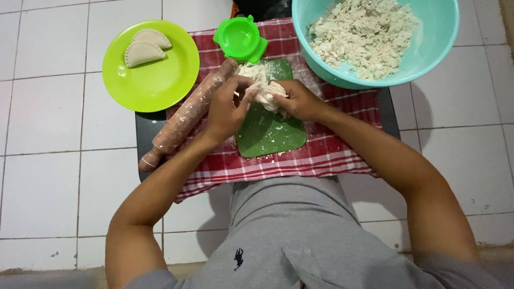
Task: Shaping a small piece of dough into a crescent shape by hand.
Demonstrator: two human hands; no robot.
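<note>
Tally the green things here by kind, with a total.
Plate: 1
Dumpling press: 1
Board: 1
Bowl, teal-green: 1
Total: 4

- We see white dough [266,92] pressed between our left hand [227,109] and right hand [297,99].
- Under both hands lies a dark green mat [270,134], dusted white.
- Beneath it is a cloth [321,155] checked red and white.
- Beside our left hand lies a brown rolling pin [184,115], floured pale.
- Beyond that hand sits a lime green plate [155,80] with two cream pastries [144,48].
- Ahead of the hands is a bright green press [241,38].
- Beyond our right hand stands a turquoise bowl [436,48] of off-white crumbs [364,35].
</note>
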